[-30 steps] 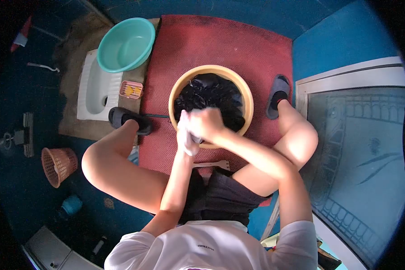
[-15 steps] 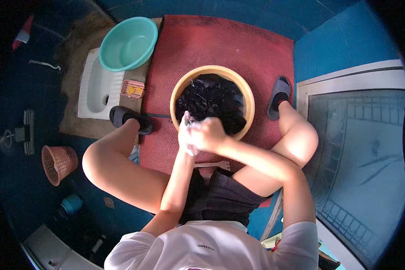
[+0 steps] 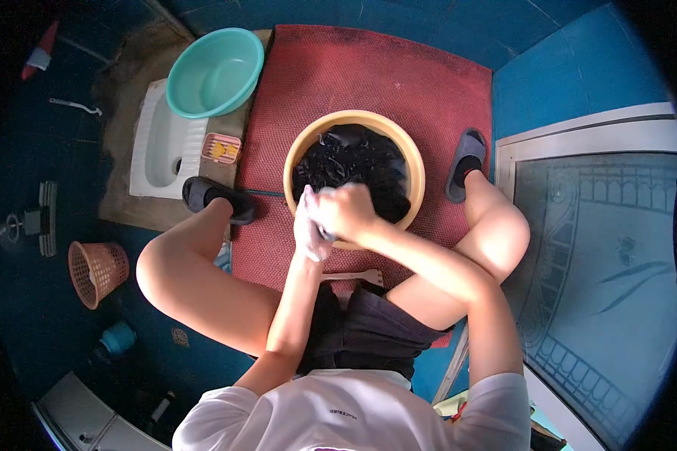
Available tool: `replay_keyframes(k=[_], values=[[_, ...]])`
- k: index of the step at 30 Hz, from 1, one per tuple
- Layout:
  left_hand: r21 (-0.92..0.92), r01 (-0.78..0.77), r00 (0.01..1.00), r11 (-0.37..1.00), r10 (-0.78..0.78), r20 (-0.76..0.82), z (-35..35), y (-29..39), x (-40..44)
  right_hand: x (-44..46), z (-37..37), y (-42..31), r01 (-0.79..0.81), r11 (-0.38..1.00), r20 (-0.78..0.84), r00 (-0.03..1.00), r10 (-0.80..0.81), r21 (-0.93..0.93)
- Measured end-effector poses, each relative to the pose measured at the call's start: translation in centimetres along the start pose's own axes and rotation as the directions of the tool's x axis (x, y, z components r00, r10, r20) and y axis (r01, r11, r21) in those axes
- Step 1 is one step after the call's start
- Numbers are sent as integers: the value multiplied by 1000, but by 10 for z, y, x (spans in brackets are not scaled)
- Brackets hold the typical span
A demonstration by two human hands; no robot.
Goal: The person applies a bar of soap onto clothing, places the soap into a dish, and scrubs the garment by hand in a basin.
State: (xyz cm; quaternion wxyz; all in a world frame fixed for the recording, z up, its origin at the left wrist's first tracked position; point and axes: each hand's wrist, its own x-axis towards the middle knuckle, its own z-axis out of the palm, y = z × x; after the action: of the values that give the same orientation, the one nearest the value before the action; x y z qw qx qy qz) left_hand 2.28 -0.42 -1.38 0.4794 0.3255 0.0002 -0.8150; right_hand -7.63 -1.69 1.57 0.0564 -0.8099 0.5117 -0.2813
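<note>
My left hand (image 3: 308,231), coated in white suds, is held over the near rim of a yellow basin (image 3: 415,150). My right hand (image 3: 344,211) is closed in a fist and presses against the left palm. Between the two hands shows a bit of dark cloth (image 3: 325,234), mostly hidden by the fingers; what garment it belongs to I cannot tell. Dark wet clothes (image 3: 353,161) lie in water in the basin, just beyond my hands.
A red mat (image 3: 376,71) lies under the basin. To the left are a green basin (image 3: 237,94), a squat toilet (image 3: 147,161), a pink soap dish (image 3: 222,148) and a pink basket (image 3: 98,274). My slippered feet flank the yellow basin; a frosted door (image 3: 602,248) stands right.
My right fist has moved slightly up along the left palm. Less foam shows between the hands, and the dark cloth there is more visible.
</note>
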Motion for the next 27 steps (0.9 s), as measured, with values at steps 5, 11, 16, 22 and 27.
replay_keyframes(k=[5,11,16,22,27], values=[[-141,36,968,989,0,251,-11,9,6,-12,-1,-21,2,987,-47,999,6,159],[-9,-87,995,996,87,42,20,2,-4,2,3,4,-189,978,-15,981,191,89],[-205,130,951,970,-63,303,-28,-3,12,-11,4,-4,48,983,-15,999,-46,175],[-293,162,930,942,-47,364,-46,-3,23,-16,1,-24,83,954,-111,992,-53,287],[-62,28,999,998,-30,-28,18,4,-1,2,16,13,-130,983,-119,982,146,133]])
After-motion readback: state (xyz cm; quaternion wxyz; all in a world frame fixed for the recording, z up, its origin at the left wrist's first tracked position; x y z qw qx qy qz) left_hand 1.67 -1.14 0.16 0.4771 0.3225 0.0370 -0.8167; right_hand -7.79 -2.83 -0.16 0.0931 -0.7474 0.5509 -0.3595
